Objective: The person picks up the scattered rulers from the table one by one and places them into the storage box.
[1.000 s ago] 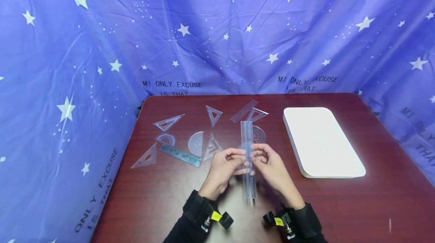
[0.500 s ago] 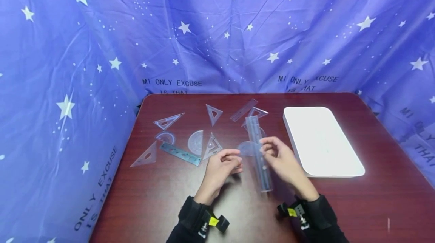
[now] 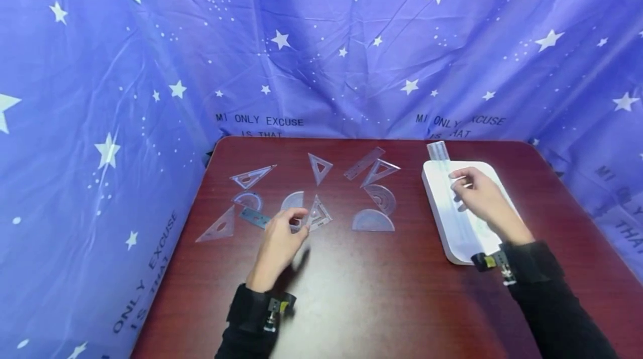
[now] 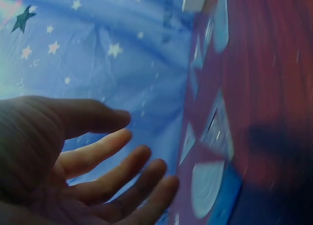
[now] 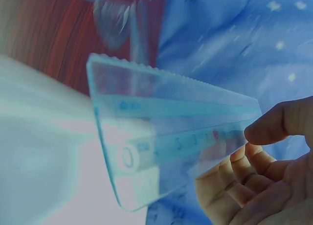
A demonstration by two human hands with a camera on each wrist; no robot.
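My right hand (image 3: 482,200) pinches a long clear ruler (image 3: 439,151) between thumb and fingers, over the white rounded slab (image 3: 494,180). In the right wrist view the ruler (image 5: 171,110) shows a wavy edge and blue-green bands with scale numbers. Its far end sticks out past the slab's back edge. My left hand (image 3: 278,242) is held over the table with loosely bent fingers and nothing in them; the left wrist view shows its fingers (image 4: 117,178) spread apart. Behind it are a teal ruler (image 3: 253,216) and a clear protractor (image 3: 293,200), both partly hidden, and a set square (image 3: 320,217).
Two protractors (image 3: 373,221) (image 3: 384,198) lie mid-table. Set squares (image 3: 218,229) (image 3: 253,177) (image 3: 318,169) (image 3: 380,172) and a short ruler (image 3: 364,163) lie around them on the dark red table (image 3: 377,303). A blue starred curtain (image 3: 321,68) hangs behind and at the sides.
The right hand has carried the ruler rightward from mid-table to over the white slab. The left hand has let go of it and moved left. A protractor formerly behind the ruler now shows.
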